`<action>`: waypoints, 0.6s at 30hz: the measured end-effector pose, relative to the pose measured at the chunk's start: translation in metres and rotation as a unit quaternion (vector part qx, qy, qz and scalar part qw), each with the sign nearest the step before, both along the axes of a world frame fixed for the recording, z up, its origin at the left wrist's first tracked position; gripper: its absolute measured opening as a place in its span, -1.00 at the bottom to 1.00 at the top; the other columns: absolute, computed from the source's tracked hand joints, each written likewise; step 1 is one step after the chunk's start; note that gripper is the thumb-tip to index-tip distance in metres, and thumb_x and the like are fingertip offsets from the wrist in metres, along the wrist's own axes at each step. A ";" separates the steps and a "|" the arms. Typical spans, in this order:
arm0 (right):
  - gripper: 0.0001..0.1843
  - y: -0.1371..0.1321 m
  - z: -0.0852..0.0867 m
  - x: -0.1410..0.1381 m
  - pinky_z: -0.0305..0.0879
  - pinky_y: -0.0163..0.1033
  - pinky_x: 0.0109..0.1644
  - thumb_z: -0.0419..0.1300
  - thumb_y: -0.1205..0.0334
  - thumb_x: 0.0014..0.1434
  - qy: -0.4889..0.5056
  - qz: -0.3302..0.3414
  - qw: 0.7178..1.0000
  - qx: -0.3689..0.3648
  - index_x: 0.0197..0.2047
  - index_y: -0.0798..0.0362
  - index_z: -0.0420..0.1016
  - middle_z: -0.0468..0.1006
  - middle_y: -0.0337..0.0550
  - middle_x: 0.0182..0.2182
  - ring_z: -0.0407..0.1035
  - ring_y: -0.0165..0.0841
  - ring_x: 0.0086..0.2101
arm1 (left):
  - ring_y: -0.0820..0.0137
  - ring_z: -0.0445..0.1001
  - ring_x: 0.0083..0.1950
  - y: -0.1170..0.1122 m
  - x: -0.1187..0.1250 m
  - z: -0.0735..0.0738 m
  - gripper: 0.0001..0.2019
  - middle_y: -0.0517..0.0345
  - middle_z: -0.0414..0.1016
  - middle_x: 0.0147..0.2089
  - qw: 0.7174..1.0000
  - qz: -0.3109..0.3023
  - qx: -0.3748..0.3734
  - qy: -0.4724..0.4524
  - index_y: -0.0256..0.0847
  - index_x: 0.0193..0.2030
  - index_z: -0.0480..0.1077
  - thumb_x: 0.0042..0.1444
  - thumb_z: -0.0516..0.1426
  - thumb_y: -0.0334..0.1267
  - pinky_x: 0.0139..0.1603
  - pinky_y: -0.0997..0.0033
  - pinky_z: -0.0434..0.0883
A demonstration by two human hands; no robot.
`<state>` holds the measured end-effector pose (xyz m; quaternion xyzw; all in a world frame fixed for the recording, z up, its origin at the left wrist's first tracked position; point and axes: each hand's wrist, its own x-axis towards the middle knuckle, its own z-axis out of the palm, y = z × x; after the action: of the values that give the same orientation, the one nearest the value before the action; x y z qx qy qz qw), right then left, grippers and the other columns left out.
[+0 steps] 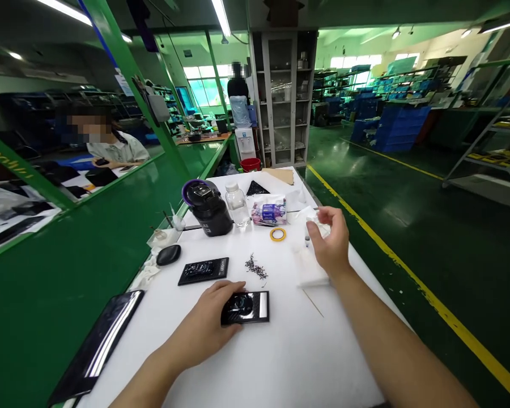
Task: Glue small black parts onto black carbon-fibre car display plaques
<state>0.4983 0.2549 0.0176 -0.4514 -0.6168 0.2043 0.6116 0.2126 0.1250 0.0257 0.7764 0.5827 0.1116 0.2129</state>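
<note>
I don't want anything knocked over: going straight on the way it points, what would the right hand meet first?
Most likely the crumpled white tissue, just ahead of the right hand. Depth is unclear, so the hand may already touch it or pass above it.

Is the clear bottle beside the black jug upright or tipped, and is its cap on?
Upright, cap on: the clear bottle stands on its base, with the pale cap over its mouth.
</note>
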 end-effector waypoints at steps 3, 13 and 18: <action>-0.85 -0.016 0.004 -0.008 0.28 -0.12 -0.09 0.14 0.15 0.22 -0.078 0.080 0.994 0.010 -0.18 0.02 0.38 0.44 -0.13 -0.30 0.34 -0.25 -0.25 | 0.07 0.23 0.36 0.007 -0.002 0.007 -0.34 -0.06 0.33 0.29 0.997 -0.070 0.028 -0.012 -0.05 0.28 0.26 -0.02 0.18 -0.42 0.30 -0.01 0.33; -0.45 -0.063 0.003 -0.042 0.32 -0.11 -0.18 0.41 -0.01 -0.06 -0.391 0.326 0.860 -0.040 -0.04 0.04 0.46 0.55 -0.08 -0.22 0.40 -0.14 -0.19 | 0.26 0.48 -0.07 0.069 0.008 0.018 -0.82 0.09 0.56 -0.19 0.991 -0.133 -0.002 0.014 -0.12 -0.28 0.53 0.11 0.09 -0.38 0.01 0.26 0.43; -0.39 -0.073 0.003 -0.051 0.33 -0.09 -0.18 0.44 -0.02 -0.10 -0.487 0.315 0.813 -0.053 -0.05 0.08 0.39 0.50 -0.03 -0.16 0.37 -0.12 -0.18 | 0.34 0.51 -0.19 0.092 0.010 0.017 -0.90 0.20 0.58 -0.28 0.982 -0.176 -0.057 0.042 -0.09 -0.37 0.56 0.03 0.19 -0.33 -0.15 0.43 0.41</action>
<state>0.4471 0.1822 0.0209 -0.3047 -0.9306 0.1713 0.1081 0.2227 0.2171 0.0427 0.8573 0.4509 0.0059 0.2486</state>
